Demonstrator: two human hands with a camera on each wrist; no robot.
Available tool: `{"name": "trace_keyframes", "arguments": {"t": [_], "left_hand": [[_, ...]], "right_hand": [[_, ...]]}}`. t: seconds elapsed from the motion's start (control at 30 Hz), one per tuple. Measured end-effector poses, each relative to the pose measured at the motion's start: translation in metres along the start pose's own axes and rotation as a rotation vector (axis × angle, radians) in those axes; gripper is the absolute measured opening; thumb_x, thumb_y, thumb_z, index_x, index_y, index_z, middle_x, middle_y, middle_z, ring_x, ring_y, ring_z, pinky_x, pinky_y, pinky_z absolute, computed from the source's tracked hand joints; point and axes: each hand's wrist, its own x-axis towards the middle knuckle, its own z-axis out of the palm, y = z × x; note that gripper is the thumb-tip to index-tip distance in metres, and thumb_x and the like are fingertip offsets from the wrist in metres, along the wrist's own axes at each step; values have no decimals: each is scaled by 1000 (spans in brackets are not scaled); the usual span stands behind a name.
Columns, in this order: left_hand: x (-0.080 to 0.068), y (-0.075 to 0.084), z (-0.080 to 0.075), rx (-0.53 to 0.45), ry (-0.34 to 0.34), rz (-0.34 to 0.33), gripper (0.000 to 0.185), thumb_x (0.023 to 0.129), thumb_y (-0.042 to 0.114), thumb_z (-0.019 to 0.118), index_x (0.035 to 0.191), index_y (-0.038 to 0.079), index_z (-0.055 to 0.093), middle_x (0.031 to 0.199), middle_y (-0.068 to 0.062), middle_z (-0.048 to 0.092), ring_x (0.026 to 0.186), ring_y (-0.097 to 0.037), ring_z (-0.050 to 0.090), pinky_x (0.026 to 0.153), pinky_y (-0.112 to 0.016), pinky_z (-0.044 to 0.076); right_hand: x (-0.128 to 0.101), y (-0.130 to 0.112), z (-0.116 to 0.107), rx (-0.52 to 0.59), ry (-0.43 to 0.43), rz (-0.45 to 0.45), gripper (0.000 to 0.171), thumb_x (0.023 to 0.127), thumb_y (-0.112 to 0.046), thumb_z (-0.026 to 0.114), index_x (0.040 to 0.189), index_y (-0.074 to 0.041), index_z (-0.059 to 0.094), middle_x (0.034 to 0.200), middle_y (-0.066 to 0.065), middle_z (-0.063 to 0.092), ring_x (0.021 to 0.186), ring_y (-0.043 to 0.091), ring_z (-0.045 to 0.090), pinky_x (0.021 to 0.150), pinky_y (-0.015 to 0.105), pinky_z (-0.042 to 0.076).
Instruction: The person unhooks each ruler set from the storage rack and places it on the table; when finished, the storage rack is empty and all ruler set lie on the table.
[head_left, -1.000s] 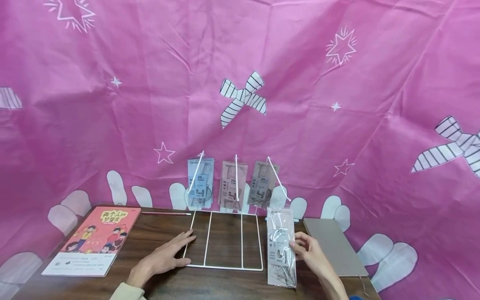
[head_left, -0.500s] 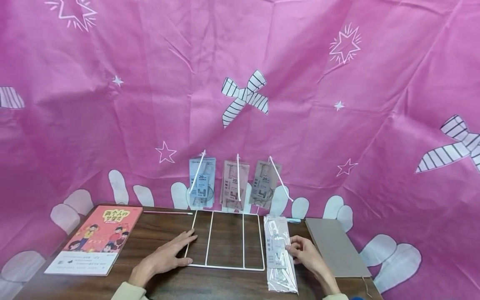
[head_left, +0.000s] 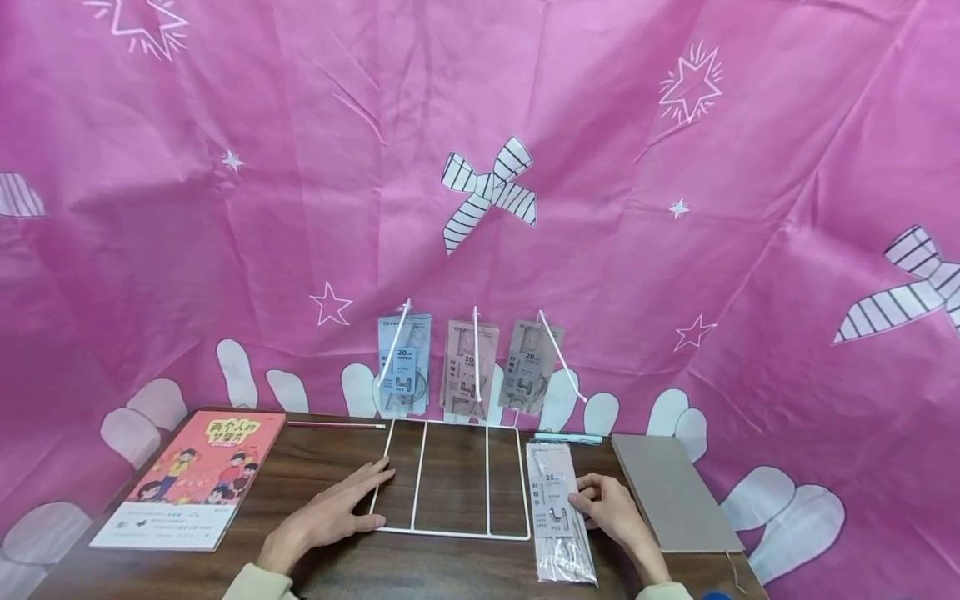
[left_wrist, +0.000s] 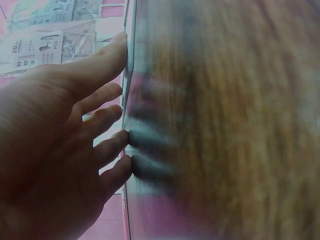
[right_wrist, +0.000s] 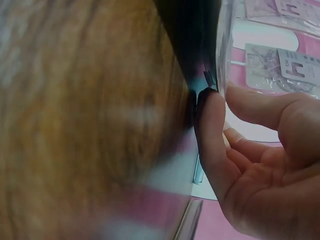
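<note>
A clear plastic packet [head_left: 558,542] with a pale printed card lies on the table beside the right side of a white wire rack [head_left: 487,479]. My right hand [head_left: 613,510] pinches the packet's right edge; in the right wrist view the thumb is on one face and the index finger on the other. My left hand [head_left: 326,518] rests with spread, relaxed fingers at the rack's left wire. Similar packets hang from the rack's hooks: blue [head_left: 415,392], pink [head_left: 459,342] and grey [head_left: 517,367].
A red-covered book [head_left: 210,467] lies left on the dark wooden table [head_left: 420,575], a pencil [head_left: 337,426] behind it. At the back right are a light blue pen [head_left: 567,438] and a grey notebook [head_left: 671,492]. A pink patterned cloth [head_left: 600,250] hangs behind.
The packet, tilted up in my right hand a second ago, has come down flat onto the table, uncovering the pen behind it. My left hand keeps its place at the rack.
</note>
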Motion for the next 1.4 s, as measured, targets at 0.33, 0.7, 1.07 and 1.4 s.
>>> {"name": "trace_keyframes", "arguments": {"t": [0.33,0.7,1.07,1.4], "left_hand": [[-3,-1,-4,-7,1,-19,71,97,35,74,154,0,48,165,-25,35,149,-53,30,113,-72,31],[-4,-6,-3,1,30,19,70,97,33,73,154,0,48,163,-28,36,147,-54,33,109,-74,35],[-2,0,-4,-5,1,-5,72,97,34,74,154,-1,47,164,-28,35,148,-55,32,110,-74,34],[-1,1,-2,-48,-15,-42,72,97,33,74,155,0,47,166,-26,32,151,-53,27,113,-77,27]], "right_hand": [[4,-12,-1,-236,113,-33,7,91,-5,75,95,1,73,71,2,64,57,13,59,52,27,50],[38,-29,-1,-282,229,-220,6,93,-5,75,98,-4,76,81,1,71,72,14,61,69,33,49],[93,-65,8,37,320,-425,29,89,1,79,117,6,72,101,20,77,91,29,74,79,18,58],[114,-78,16,125,257,-360,36,93,-8,80,123,5,65,113,25,73,106,38,72,91,31,60]]}}
